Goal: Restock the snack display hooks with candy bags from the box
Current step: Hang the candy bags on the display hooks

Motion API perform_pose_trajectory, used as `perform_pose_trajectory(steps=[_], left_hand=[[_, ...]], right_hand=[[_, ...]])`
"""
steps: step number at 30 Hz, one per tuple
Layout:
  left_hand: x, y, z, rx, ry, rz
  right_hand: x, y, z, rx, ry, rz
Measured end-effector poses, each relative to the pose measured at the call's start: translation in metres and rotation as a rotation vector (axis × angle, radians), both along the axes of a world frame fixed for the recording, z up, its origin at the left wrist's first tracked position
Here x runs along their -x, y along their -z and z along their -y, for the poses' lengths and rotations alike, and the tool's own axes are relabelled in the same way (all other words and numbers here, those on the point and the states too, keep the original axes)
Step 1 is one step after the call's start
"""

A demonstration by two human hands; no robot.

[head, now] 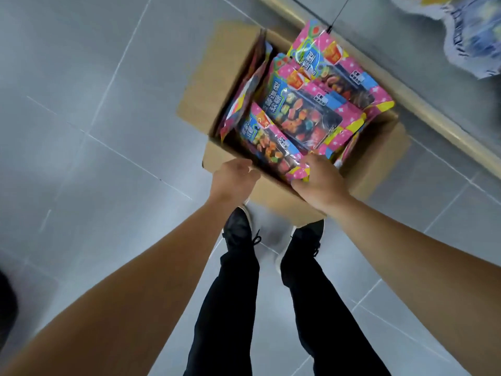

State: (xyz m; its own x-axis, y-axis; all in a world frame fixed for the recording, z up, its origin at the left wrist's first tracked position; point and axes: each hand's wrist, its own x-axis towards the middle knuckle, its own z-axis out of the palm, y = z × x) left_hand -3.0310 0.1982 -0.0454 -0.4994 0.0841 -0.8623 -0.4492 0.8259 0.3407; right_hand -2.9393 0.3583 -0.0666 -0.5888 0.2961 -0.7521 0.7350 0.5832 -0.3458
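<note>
Candy bags [303,109] fill open cardboard box [198,88] on grey tile floor [81,118], pink wrappers face up. Right hand [320,180] grips bottom edge of nearest bag [271,147]. Left hand [233,177] curled at near box wall, fingers hidden; grip undetermined. Black shoes [238,229] just behind box.

Grey floor tiles [89,109] with thin pale grout lines fill most of the view. Two legs in black trousers [227,308] stand on them, ending in dark lace-up shoes [238,226] with light soles, the toes set a little apart. A tan ledge or kick rail [423,101] runs diagonally across the upper right. Beyond it, at the top right corner, hangs blurred blue-and-white packaging [471,36], possibly other snack bags. A thin black wire [339,14] slants down from the top edge.
</note>
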Motion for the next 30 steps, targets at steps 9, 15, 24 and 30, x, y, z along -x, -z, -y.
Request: perform_pose_trajectory(steps=[9, 15, 24, 30], left_hand=[[-0.001, 0.094, 0.019, -0.047, -0.148, -0.006], [0.000, 0.084, 0.013, -0.070, -0.266, 0.042], [0.003, -0.007, -0.024, -0.213, -0.349, 0.115], [0.006, -0.097, -0.018, -0.524, -0.601, 0.350]], right_hand=[[0.042, 0.112, 0.009, -0.124, -0.052, -0.074], [0.038, 0.092, -0.005, -0.066, 0.173, -0.108], [0.003, -0.036, -0.053, 0.235, 0.615, -0.091], [-0.018, -0.136, -0.032, 0.472, 0.811, -0.096]])
